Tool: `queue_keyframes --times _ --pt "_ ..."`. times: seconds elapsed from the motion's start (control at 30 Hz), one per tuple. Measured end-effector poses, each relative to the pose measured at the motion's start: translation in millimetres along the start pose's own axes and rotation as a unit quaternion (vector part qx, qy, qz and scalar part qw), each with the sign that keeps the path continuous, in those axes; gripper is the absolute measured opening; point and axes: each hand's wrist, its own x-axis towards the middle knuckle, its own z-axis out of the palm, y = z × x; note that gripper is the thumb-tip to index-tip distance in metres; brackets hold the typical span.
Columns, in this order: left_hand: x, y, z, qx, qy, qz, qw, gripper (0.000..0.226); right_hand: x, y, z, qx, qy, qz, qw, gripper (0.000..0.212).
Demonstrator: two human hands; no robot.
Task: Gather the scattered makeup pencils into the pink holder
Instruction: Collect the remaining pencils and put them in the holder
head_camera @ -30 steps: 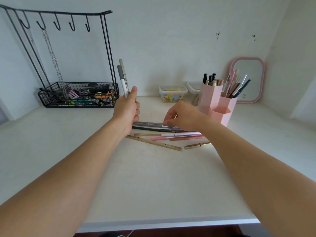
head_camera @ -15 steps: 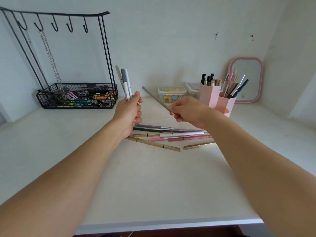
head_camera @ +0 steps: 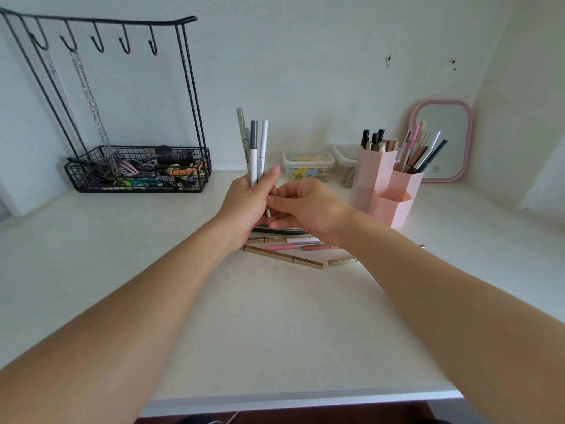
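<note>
Since half a second ago: right hand point(head_camera: 308, 206) has come in from 2 o'clock to meet the left hand point(head_camera: 249, 198); the grey pencil it carried slanted is now tucked against the bundle, lower tip showing between the two hands.

Left hand: fingers and thumb curled round a bundle of pencils point(head_camera: 254, 148), three or four, held upright, long axes near vertical, free ends pointing to 12 o'clock, slightly fanned.

Right hand: fingertips pinch at the lower end of the bundle; whether it grips the newest pencil or only steadies it, cannot tell.

Loose pencils point(head_camera: 284, 247) lie on the white counter point(head_camera: 244, 332) directly under and just at 6 o'clock of both hands, long axes mostly running 9-to-3; one gold pencil point(head_camera: 282, 256) slants toward 4 o'clock.

Pink holder point(head_camera: 386, 191) stands at 3 o'clock of the hands, near the right hand, openings up, rear cells already stocked, the low front cell looks vacant.

Judgement: right hand is nearer both pile and holder. Bundle is already vertical, so it needs only a sideways carry toward 3 o'clock, then a drop. Several pencils left to gather.
</note>
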Motion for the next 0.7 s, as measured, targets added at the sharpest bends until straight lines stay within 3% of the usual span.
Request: queue_keyframes --times 0.17,0.3,0.47,0.7 --pt "1 -1 -1 0.032 0.015 -0.005 0.999 0.048 1 -5 -5 -0.083 0.023 -0.012 0.996 0.006" --pt "1 7 -7 -0.001 0.038 -0.032 0.999 0.043 7 -13 -33 -0.319 0.089 -0.067 0.941 0.009" --pt "3 11 -15 -0.011 0.025 -0.055 0.998 0.041 3 -12 -48 -0.463 -0.031 0.003 0.886 0.016" --pt "5 12 -17 -0.096 0.005 -0.093 0.991 0.037 3 -9 -44 -0.486 -0.047 -0.003 0.872 0.01"
